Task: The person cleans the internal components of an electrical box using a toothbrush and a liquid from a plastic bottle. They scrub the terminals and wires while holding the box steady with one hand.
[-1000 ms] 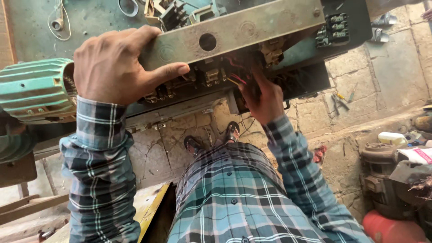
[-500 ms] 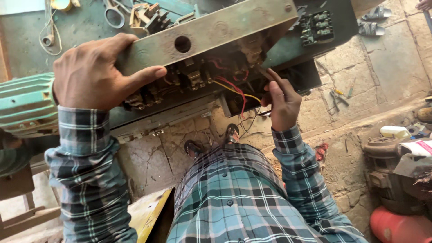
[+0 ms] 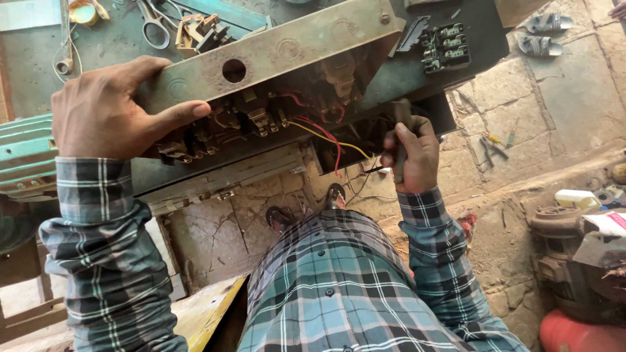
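My left hand [image 3: 114, 111] grips the left end of a rusty metal switch box [image 3: 274, 49], thumb on its open underside. Inside the box I see contacts and red and yellow wires [image 3: 326, 133] running down toward the right. My right hand [image 3: 411, 156] is closed around a dark tool handle [image 3: 401, 117] just under the box's right part, beside the wires. What kind of tool it is stays hidden by my fingers. Both sleeves are blue-green plaid.
A green motor housing [image 3: 26, 156] lies at the left edge. Scissors [image 3: 153, 26] and small parts rest on the green bench top. A black terminal block [image 3: 447, 45] sits at the box's right. Pliers [image 3: 489, 146] and sandals [image 3: 544, 32] lie on the stone floor; machinery [image 3: 580, 254] stands right.
My right hand came out from inside the box, moved right and down, and closed on the tool handle. The left hand kept its hold; the box's open side tilted more into view.
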